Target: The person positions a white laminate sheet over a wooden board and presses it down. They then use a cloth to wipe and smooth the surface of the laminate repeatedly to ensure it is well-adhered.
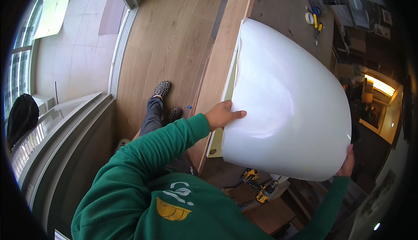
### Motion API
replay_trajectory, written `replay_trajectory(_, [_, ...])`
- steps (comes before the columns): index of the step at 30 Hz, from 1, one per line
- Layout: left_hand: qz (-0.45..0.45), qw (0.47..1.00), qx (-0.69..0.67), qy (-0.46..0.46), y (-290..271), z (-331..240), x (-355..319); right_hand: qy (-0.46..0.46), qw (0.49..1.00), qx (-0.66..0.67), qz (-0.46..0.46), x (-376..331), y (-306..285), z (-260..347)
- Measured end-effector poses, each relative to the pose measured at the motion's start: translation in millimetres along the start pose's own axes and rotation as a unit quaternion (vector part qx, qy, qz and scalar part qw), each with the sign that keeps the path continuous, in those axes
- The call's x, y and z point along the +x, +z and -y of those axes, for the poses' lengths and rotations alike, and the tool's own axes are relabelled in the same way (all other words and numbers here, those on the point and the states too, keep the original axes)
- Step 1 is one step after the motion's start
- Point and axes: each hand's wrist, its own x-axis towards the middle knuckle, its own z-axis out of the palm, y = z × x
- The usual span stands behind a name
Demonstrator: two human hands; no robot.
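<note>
I hold a large white translucent plastic sheet [287, 105], bowed into a dome shape, out in front of me. My left hand [223, 114] grips its left edge with the thumb on the outer face. My right hand [347, 163] holds the sheet's lower right corner, mostly hidden behind it. Both arms wear green sleeves. A pale yellow-green panel [215, 142] with a round hole shows behind the sheet's left edge.
A long wooden board [226, 39] runs over the wood floor [170, 35] below. My feet [167, 100] stand on that floor. Yellow power tools [259, 183] lie lower down. Hand tools and tape [314, 20] sit on a grey surface at top right. A window ledge [74, 122] is at left.
</note>
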Motion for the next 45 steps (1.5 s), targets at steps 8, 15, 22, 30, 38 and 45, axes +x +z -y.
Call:
replay_trajectory(8, [0.000, 1.000, -0.017, 0.015, -6.3, 10.7, -0.7, -0.018, 0.990, 0.075, 0.114, 40.2, 18.8, 42.4])
replay_trajectory(15, [0.018, 0.999, -0.046, 0.013, -11.7, 21.6, 6.1, 0.017, 0.992, 0.098, 0.083, 70.9, 97.7, 70.2])
replay_trajectory(22, [0.026, 0.997, -0.068, 0.008, -17.9, 28.8, 10.3, 0.039, 0.991, 0.048, 0.122, 102.4, 90.0, 83.2])
replay_trajectory(30, [-0.007, 1.000, 0.008, 0.028, -16.8, 31.8, 14.8, 0.053, 0.980, -0.173, 0.082, 134.0, 80.4, 73.1])
replay_trajectory(38, [-0.012, 0.999, -0.040, 0.034, -14.9, 52.0, 23.0, 0.030, 0.956, -0.291, 0.003, 144.2, 77.1, 48.1])
replay_trajectory(45, [0.021, 0.994, -0.098, -0.032, -16.6, 55.8, 6.1, 0.037, 0.958, -0.285, 0.013, 148.9, 84.8, 49.5])
